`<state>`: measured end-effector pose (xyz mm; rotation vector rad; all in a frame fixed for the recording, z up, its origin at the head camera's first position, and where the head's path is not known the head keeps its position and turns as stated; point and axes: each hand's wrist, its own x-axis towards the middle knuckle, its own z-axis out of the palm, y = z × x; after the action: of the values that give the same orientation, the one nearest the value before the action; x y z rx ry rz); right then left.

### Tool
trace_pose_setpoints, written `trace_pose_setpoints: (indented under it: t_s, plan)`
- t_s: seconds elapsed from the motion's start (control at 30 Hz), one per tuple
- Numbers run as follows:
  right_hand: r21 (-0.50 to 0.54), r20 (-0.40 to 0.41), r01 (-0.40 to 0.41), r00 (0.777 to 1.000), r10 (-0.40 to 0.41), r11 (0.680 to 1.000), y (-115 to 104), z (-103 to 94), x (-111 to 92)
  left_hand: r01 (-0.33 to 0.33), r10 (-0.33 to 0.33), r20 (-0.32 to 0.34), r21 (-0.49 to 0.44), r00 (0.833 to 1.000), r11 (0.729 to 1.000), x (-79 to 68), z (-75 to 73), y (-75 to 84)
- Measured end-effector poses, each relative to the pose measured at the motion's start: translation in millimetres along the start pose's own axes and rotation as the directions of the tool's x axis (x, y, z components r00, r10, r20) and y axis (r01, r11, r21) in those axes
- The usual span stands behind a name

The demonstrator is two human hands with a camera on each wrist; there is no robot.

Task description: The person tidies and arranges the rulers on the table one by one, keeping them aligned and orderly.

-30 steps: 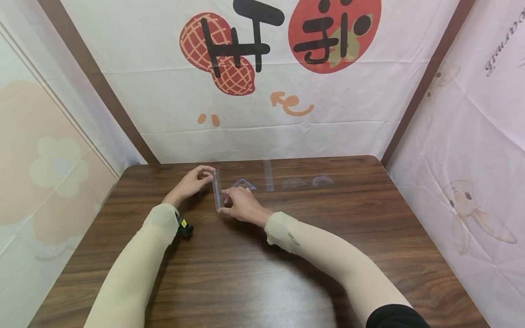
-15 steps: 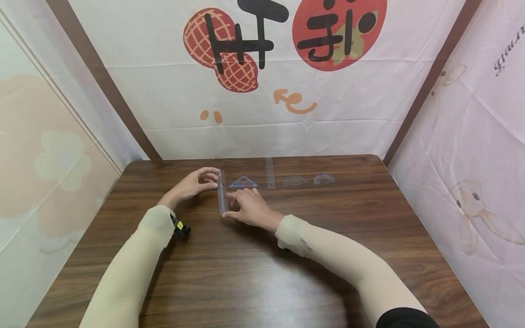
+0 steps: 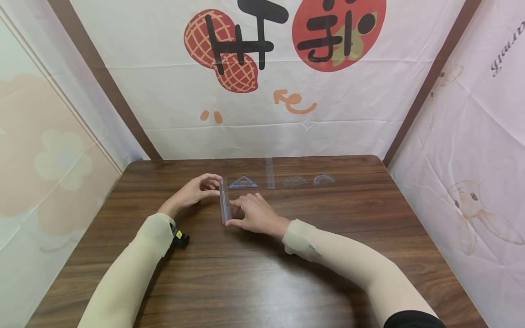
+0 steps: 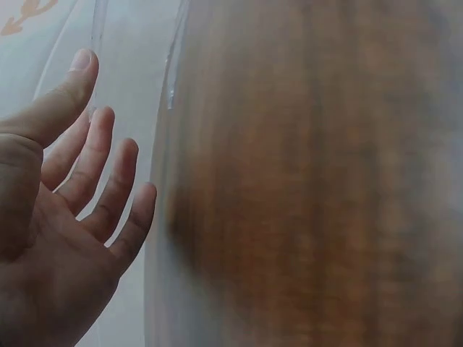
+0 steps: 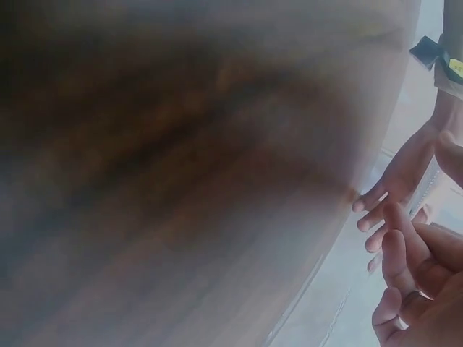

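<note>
A clear ruler [image 3: 225, 200] with a blue stripe stands lengthwise, tilted, between the two hands in the head view. The left hand [image 3: 194, 193] holds its left edge near the far end, thumb and fingers apart along it. At the near end the right hand [image 3: 258, 214] pinches the ruler's right side and lower corner between thumb and fingers. In the left wrist view the left hand [image 4: 65, 195] has its thumb and forefinger at the ruler's clear edge [image 4: 98, 32]; the other fingers are loosely bent. The right wrist view shows the right hand [image 5: 423, 289] only partly.
Along the table's [image 3: 246, 282] far side lie a clear set square [image 3: 244, 182], another clear ruler [image 3: 269, 174] and two protractors, a clear one [image 3: 295, 181] and a bluish one [image 3: 324, 179]. A printed cloth wall [image 3: 262, 136] stands behind the table.
Both hands have brought the ruler slightly to the right and nearer the body. The set square, partly covered by the right hand earlier, now shows whole.
</note>
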<state>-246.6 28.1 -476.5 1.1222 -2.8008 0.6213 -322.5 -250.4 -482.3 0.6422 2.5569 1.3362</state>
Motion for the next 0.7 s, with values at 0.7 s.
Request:
trace_pose_setpoints:
  t_s: [0.7]
  plan:
    - [0.01,0.049,0.025,0.998,-0.025,1.0,-15,-8.7,-31,-0.03,0.029,0.019,0.032,0.999,0.999,-16.4,17.4,8.7]
